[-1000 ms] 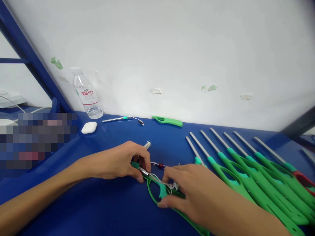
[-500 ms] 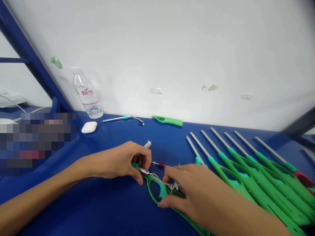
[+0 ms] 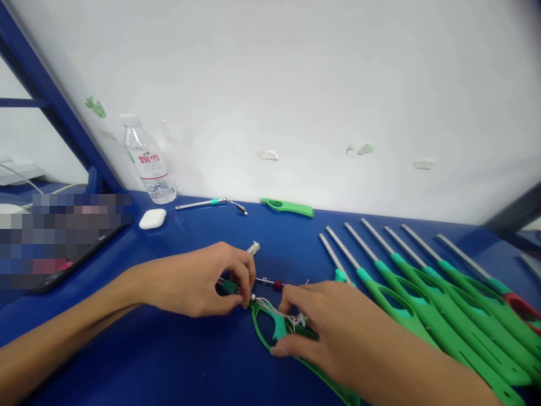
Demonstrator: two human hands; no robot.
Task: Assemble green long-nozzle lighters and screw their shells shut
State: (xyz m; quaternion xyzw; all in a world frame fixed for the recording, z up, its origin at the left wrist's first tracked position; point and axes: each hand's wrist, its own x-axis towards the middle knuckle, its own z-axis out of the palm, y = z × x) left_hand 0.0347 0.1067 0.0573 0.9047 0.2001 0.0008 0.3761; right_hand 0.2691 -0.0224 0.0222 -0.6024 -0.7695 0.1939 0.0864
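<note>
On the blue table lies a green handle shell (image 3: pixel 260 332) with a teal trigger (image 3: pixel 279 327) and white wires (image 3: pixel 270 307) running along its upper edge. The thumb and fingers of my left hand (image 3: pixel 207 279) pinch the metal tube at the shell's front end, beside a dark green collar (image 3: pixel 229 286). My right hand (image 3: pixel 333 321) is closed on the shell, its thumb on the lower rim and its index finger by the wires. The rear of the shell is partly hidden under this hand. Behind the hands lies a screwdriver with a red part (image 3: pixel 278 285).
Several green lighters (image 3: pixel 439 304) with metal tubes lie at the right. Along the wall stand a water bottle (image 3: pixel 150 163), a loose tube with wires (image 3: pixel 198 204) and a green shell (image 3: pixel 291 208). A white case (image 3: pixel 153 219) and a pixelated device (image 3: pixel 63 248) are at the left.
My left hand's fingers have closed together around the tube, and the thumb has moved up, showing more of the dark green collar. My right hand has stayed in place.
</note>
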